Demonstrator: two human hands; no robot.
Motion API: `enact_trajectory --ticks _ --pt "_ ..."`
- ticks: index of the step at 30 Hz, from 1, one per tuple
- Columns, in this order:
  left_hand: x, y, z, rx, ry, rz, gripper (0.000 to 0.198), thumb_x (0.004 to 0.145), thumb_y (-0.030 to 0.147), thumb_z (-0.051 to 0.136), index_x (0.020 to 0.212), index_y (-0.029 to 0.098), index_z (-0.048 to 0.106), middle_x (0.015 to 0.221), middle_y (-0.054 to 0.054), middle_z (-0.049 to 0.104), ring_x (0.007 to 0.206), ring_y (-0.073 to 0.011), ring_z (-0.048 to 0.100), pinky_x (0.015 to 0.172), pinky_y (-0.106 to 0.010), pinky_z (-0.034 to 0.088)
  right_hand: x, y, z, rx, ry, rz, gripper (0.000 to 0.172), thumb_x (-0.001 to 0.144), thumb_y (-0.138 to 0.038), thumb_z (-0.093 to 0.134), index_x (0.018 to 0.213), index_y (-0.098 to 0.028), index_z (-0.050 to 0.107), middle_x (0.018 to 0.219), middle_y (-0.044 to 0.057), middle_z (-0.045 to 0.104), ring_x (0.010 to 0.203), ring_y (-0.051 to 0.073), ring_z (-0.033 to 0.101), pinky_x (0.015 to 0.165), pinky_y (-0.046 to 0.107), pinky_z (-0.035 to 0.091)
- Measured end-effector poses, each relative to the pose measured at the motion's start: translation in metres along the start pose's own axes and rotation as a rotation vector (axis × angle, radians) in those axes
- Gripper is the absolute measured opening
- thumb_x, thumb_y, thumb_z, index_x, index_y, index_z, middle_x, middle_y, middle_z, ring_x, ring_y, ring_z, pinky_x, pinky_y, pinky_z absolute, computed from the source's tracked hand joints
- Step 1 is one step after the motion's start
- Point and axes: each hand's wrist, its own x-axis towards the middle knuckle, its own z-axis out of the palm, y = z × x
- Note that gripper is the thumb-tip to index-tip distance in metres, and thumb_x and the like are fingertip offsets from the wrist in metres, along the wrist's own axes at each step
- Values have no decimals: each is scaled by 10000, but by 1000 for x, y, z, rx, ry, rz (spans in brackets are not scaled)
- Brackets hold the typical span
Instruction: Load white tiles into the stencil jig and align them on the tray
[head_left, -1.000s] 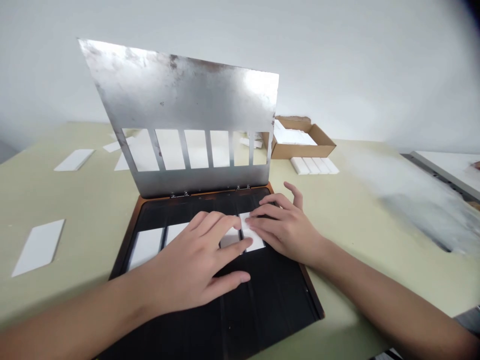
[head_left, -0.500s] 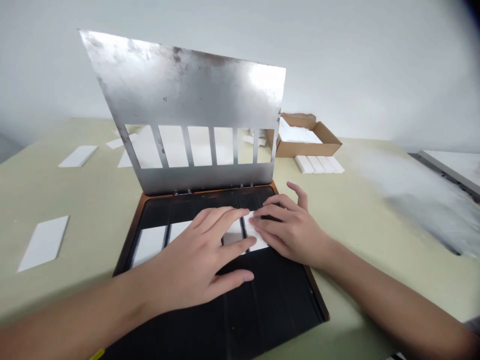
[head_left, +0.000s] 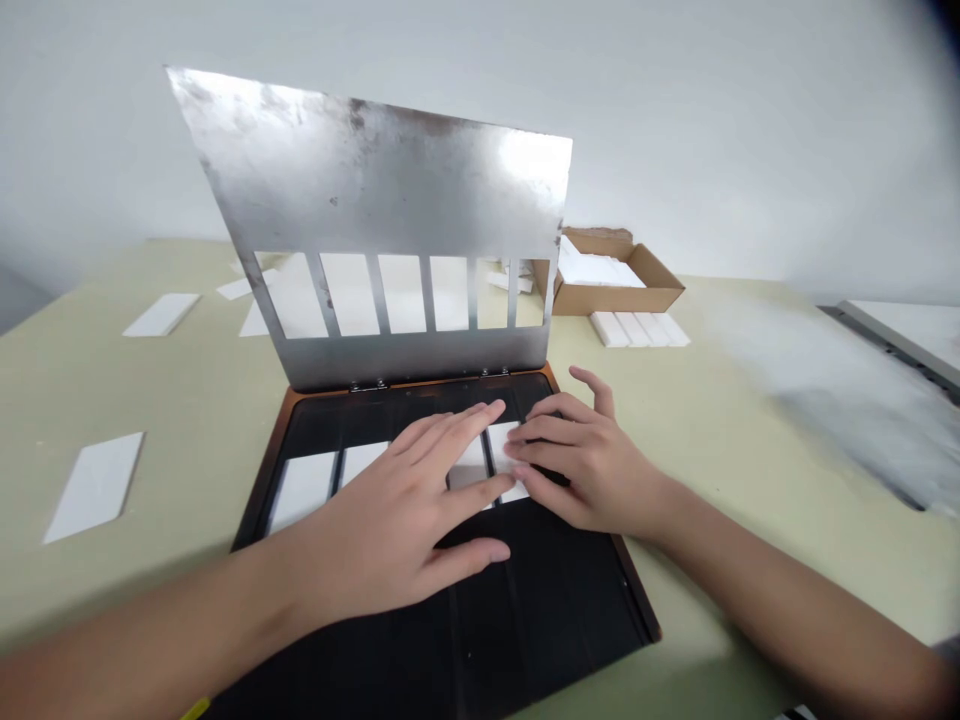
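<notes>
A black jig base [head_left: 555,600] with a brown edge lies in front of me, holding a row of white rectangular cards [head_left: 300,488]. Its hinged metal plate [head_left: 375,190] stands raised at the back, with a row of rectangular cut-outs. Over the middle of the row stretches my left hand [head_left: 412,510], fingers extended and thumb apart, hiding some of the cards. My right hand [head_left: 581,455] rests its fingertips on the rightmost card [head_left: 504,440], little finger lifted. The fingertips of both hands nearly meet at that card, and neither hand grasps anything.
Loose white cards [head_left: 94,488] lie on the pale green table [head_left: 750,420] to the left. Behind on the right stands an open cardboard box [head_left: 622,298] of white pieces, with a row of white stacks [head_left: 641,329] before it. Clear plastic film [head_left: 862,410] lies far right.
Both hands stay at the right end of the row. The left index finger has risen slightly, and the right fingertips have shifted a little on the card. The view has moved slightly.
</notes>
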Motion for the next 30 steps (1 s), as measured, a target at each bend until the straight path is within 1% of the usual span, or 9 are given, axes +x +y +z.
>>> enact_trajectory --ticks 4,6,9,12,15,19,22,26,30 --pt "1 0 0 15 -7 11 442 1047 455 630 1424 226 658 1755 -220 197 1553 -453 373 1187 -662 418 -1 0 -6 136 41 44 298 1044 -281 619 771 -216 722 809 -59 777 959 178 653 1250 548 173" --pt "1 -1 0 24 -24 24 444 1061 456 605 1418 198 657 1752 -240 203 1567 -439 367 1203 -647 408 -3 3 -8 168 96 79 359 1065 -267 570 738 -217 707 766 -51 763 956 184 641 1224 542 209" --pt "3 -1 1 44 -66 67 471 1081 478 558 1414 158 651 1667 -233 418 1533 -379 454 1240 -598 389 -5 10 -7 180 149 146 366 1092 -256 501 836 -243 762 896 -37 803 1037 202 633 1205 532 235" --pt "4 0 1 64 -63 99 511 1087 492 541 1439 133 633 1580 -173 561 1464 -332 551 1251 -514 403 -5 13 -5 186 104 160 337 1097 -263 496 922 -246 783 975 -30 821 1108 217 630 1212 536 223" --pt "5 1 0 61 -40 111 517 1088 472 548 1458 119 620 1556 -150 592 1429 -315 583 1236 -461 422 -4 11 -3 200 51 79 297 1081 -291 536 931 -238 786 944 -23 823 1092 226 632 1221 546 209" --pt "6 2 -2 48 -45 114 510 1093 452 545 1464 107 607 1485 -147 654 1367 -314 620 1184 -462 461 -4 8 -5 274 46 -18 334 1089 -315 510 894 -227 767 901 -24 812 1029 213 616 1199 523 271" --pt "5 4 -3 43 -58 109 491 1094 442 540 1435 97 622 1442 -143 678 1322 -314 637 1152 -462 480 -5 8 -4 288 57 -16 357 1099 -327 476 925 -223 769 923 -13 808 1036 221 594 1175 524 305" --pt "3 4 -1 38 -74 95 448 1093 394 542 1433 114 619 1407 -138 686 1280 -311 642 1117 -464 494 -6 10 0 215 48 6 297 1085 -334 522 1137 -201 783 1130 32 808 1172 262 559 1141 514 351" --pt "3 4 -1 56 -89 103 436 1094 363 537 1437 104 608 1393 -133 687 1285 -312 627 1130 -471 481 -8 9 -1 243 10 -41 247 1071 -315 562 1106 -220 787 1077 1 818 1152 248 588 1201 521 304"
